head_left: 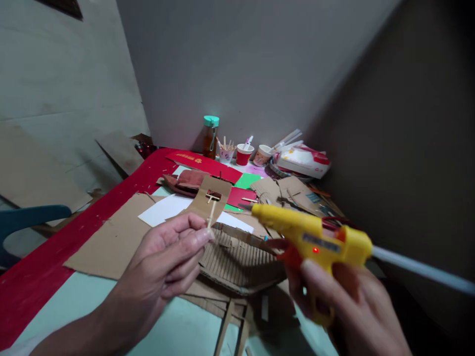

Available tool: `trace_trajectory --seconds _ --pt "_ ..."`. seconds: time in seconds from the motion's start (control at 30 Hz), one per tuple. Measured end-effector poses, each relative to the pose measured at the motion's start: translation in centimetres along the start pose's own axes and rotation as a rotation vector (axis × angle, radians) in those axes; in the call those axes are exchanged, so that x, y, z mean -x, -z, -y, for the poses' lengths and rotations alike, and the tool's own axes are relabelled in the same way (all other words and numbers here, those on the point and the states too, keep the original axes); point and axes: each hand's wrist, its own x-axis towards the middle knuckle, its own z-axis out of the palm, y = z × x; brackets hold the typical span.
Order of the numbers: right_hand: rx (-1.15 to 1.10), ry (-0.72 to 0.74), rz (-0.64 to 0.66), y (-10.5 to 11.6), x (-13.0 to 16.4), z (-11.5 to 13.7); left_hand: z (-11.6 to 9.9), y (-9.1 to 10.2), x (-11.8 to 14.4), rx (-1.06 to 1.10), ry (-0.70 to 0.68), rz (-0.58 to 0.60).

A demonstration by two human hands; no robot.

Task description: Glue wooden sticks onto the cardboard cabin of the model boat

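Note:
Between the thumb and fingers of my left hand [168, 269] is a thin wooden stick [212, 212] with a short crosspiece at its top. My right hand [345, 301] is wrapped round the handle of a yellow glue gun [289, 222]. A red light glows on its side, and a long glue stick [423, 269] sticks out of its back. The nozzle points left, a little apart from the wooden stick. Behind and below the hands lies a corrugated cardboard boat hull [243, 257]. A bent cardboard piece with a square opening [217, 188] stands beyond the stick.
A reddish-brown model boat [185, 183] lies further back. Along the wall stand a bottle [211, 136], a cup of sticks [226, 151], a red cup [245, 154] and another cup [262, 155]. Cardboard scraps [297, 190] cover the right side; a large cardboard sheet [111, 232] lies left.

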Motion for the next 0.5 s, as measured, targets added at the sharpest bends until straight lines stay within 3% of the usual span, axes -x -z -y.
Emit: trace_trajectory --seconds 0.13,0.27,0.5 --pt "-0.225 -0.101 -0.229 1.1 -3.0 0.9 -0.2 0.1 0.0 -0.031 0.004 -0.028" --pt "-0.181 -0.168 -0.246 2.5 -4.9 -1.0 0.1 0.2 0.0 -0.075 0.048 0.010" --pt "0.010 -0.230 -0.120 3.2 -5.6 -3.2 1.1 0.2 0.1 -0.061 0.142 0.153"
